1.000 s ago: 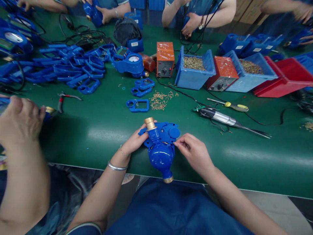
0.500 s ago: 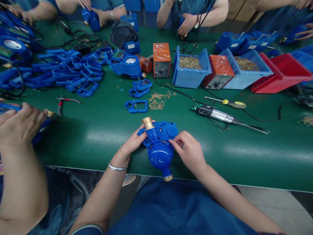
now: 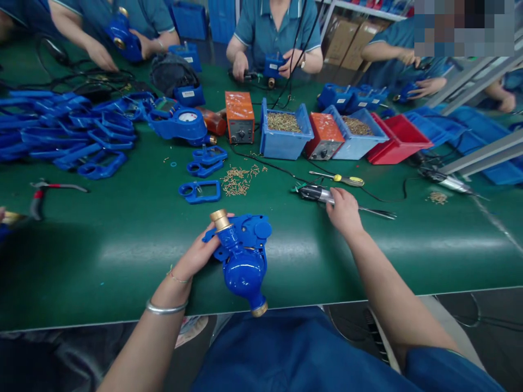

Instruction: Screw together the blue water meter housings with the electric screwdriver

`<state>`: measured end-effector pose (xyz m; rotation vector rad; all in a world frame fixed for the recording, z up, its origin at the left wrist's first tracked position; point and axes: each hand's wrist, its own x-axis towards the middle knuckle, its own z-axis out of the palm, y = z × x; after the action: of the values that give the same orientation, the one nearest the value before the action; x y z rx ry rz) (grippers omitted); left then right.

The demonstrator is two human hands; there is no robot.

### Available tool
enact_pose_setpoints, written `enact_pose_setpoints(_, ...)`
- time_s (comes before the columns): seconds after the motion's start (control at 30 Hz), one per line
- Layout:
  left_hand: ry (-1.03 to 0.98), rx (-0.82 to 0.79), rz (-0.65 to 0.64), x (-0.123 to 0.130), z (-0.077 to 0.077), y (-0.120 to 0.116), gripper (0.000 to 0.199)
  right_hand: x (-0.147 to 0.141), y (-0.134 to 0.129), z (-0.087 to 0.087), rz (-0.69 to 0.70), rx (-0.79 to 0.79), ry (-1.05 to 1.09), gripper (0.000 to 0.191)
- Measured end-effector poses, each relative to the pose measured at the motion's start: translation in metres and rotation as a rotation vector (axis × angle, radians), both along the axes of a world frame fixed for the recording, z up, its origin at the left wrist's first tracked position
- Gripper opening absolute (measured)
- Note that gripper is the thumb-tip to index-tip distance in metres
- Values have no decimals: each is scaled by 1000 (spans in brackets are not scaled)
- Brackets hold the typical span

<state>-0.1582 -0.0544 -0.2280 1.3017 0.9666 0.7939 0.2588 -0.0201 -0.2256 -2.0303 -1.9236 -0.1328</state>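
My left hand (image 3: 206, 246) is closed round the left side of a blue water meter (image 3: 245, 272) with brass ends, which lies bottom up at the front edge of the table. My right hand (image 3: 344, 211) has its fingers over the silver and black electric screwdriver (image 3: 316, 193), touching its body. A yellow-handled screwdriver (image 3: 348, 180) lies just behind that tool. Small brass screws (image 3: 237, 182) are scattered beyond the meter, beside a blue frame (image 3: 200, 192).
On the green table (image 3: 134, 239) stand orange boxes (image 3: 239, 117), blue bins (image 3: 285, 133) of screws and a red bin (image 3: 398, 139). Blue frames (image 3: 65, 128) are piled at the left, near red-handled pliers (image 3: 38, 198). People work across the table; a metal frame (image 3: 490, 149) stands right.
My right hand has left the meter and reached forward and right onto the electric screwdriver. My left hand remains on the meter. The view has swung to the right.
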Motion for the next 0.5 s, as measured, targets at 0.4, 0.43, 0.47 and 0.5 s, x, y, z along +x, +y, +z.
enact_pose_setpoints(0.4,23,1,73,16,8,-15,60,31,4,63,134,-94,-25,70)
enact_pose_setpoints(0.43,26,8,86,18,8,-18,60,32,-1,77,91,-61,50,67)
enact_pose_setpoints(0.47,32,15,104,21,7,-21,60,33,-7,92,39,-42,147,63)
enact_pose_setpoints(0.5,39,17,121,23,7,-23,61,31,-13,107,-12,-19,275,56)
